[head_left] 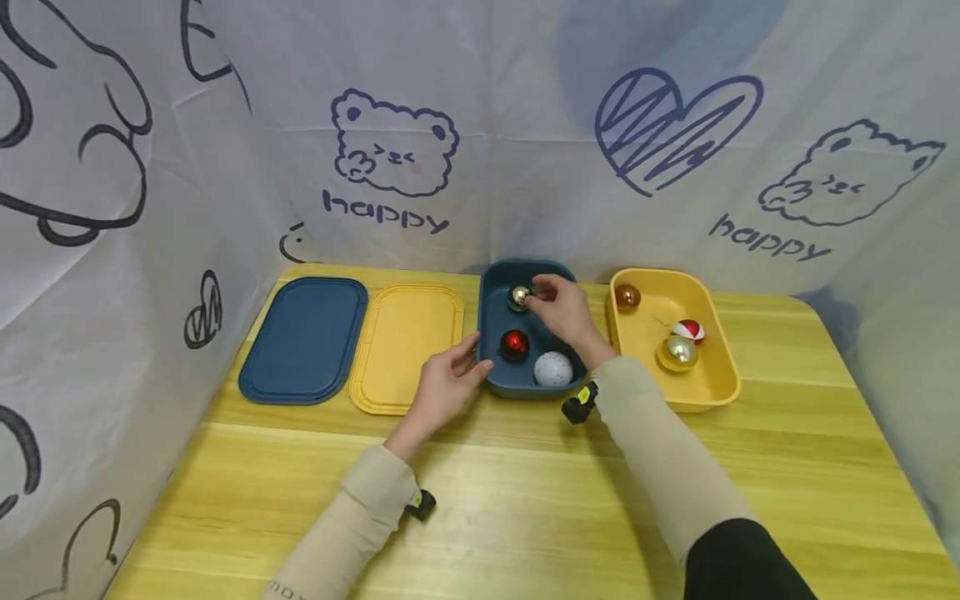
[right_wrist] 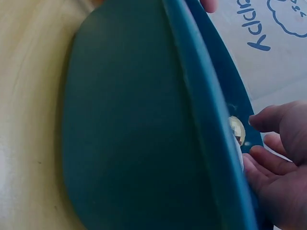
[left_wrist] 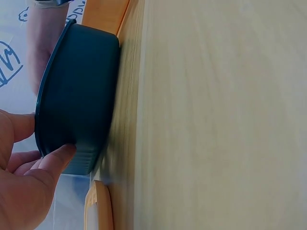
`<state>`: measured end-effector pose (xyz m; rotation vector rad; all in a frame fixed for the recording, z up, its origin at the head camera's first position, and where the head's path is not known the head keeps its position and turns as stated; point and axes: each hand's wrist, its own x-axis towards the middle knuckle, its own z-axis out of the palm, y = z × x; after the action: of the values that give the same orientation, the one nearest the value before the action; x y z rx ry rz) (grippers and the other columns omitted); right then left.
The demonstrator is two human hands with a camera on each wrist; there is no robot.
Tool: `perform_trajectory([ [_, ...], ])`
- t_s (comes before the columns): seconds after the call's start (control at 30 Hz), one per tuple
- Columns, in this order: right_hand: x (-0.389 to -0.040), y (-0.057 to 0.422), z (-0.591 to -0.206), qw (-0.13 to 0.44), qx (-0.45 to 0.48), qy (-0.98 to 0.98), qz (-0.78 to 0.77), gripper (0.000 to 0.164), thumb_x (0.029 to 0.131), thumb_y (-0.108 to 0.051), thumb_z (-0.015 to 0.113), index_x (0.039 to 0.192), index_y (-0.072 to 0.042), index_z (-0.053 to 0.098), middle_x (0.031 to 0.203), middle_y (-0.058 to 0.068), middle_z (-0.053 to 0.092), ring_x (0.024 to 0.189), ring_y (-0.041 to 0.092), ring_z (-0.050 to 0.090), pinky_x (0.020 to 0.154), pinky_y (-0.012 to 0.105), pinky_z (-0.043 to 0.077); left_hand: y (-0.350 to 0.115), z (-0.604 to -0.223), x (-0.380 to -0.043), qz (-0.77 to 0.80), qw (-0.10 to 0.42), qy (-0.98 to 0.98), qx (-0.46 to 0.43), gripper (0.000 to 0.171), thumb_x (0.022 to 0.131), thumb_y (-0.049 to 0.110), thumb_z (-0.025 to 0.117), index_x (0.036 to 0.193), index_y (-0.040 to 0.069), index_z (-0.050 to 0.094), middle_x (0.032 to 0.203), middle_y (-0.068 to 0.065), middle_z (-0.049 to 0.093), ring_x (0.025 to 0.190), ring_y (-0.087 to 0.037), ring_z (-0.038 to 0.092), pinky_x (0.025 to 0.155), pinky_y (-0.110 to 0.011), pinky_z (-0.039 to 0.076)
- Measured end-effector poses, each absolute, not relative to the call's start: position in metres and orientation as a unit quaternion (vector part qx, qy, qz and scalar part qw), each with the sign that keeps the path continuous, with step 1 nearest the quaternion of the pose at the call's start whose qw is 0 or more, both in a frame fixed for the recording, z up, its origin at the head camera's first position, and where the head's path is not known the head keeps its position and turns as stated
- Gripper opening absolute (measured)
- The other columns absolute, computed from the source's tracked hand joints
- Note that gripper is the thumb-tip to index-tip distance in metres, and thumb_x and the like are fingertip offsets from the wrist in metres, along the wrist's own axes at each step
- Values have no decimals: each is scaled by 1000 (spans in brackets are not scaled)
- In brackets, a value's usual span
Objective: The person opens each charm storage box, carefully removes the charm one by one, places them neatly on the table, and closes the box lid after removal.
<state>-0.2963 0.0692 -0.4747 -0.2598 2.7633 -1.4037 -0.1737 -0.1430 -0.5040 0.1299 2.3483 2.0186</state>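
Head view: the blue box (head_left: pixel 534 390) stands on the bench (head_left: pixel 487 500) at the centre of the frame. It is deep, smooth and dark teal-blue, with rounded corners. The left hand (head_left: pixel 446 379) grips its lower-left corner, thumb by the rim. In the upper part of the box lies the gold ball (head_left: pixel 518 297), small, round and mirror-bright. The right hand (head_left: pixel 562 310) is at its right side, fingers bent and fingertips near it. Below it in the box are a glossy red ball (head_left: pixel 514 344) and a larger speckled white ball (head_left: pixel 553 369). Right of centre, the yellow box (head_left: pixel 667 287) holds a brown ball, a red-and-white ball and a bigger yellow-gold ball. Left of centre lie a blue lid (head_left: pixel 303 342) and a yellow lid (head_left: pixel 408 350).

Left wrist view: the left hand, at lower left, has its thumb at the rim and a finger against the plain outer wall of the blue box, at upper left.

Right wrist view: the blue box's thick rim slants across the middle. Past it at right, the gold ball shows facet-like patches. The right hand's thumb and fingers stand apart beside it, released rather than clasping it.
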Motion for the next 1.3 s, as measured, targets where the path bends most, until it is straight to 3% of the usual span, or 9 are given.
perform_trajectory([
  [0.5, -310, 63, -477, 47, -95, 910, -401, 51, 99, -15, 72, 145, 2, 59, 144, 23, 63, 131, 40, 61, 111, 50, 52, -145, -503, -175, 649, 15, 759, 44, 58, 101, 10, 72, 154, -1, 50, 155, -26, 52, 138, -37, 59, 103, -34, 55],
  [1.03, -314, 60, -488, 46, -99, 919, -378, 44, 96, -17, 76, 135, 0, 66, 129, 20, 73, 122, 36, 66, 106, 49, 54, -144, -501, -173, 643, 20, 765, 32, 59, 101, 8, 71, 154, -3, 49, 156, -25, 52, 138, -36, 59, 103, -31, 55],
  [1.3, -315, 61, -494, 47, -89, 915, -391, 54, 94, -21, 79, 141, 2, 62, 131, 20, 72, 123, 36, 67, 107, 49, 54, -141, -500, -173, 641, 17, 766, 41, 58, 101, 7, 72, 153, -4, 50, 155, -26, 52, 137, -37, 59, 103, -31, 55],
])
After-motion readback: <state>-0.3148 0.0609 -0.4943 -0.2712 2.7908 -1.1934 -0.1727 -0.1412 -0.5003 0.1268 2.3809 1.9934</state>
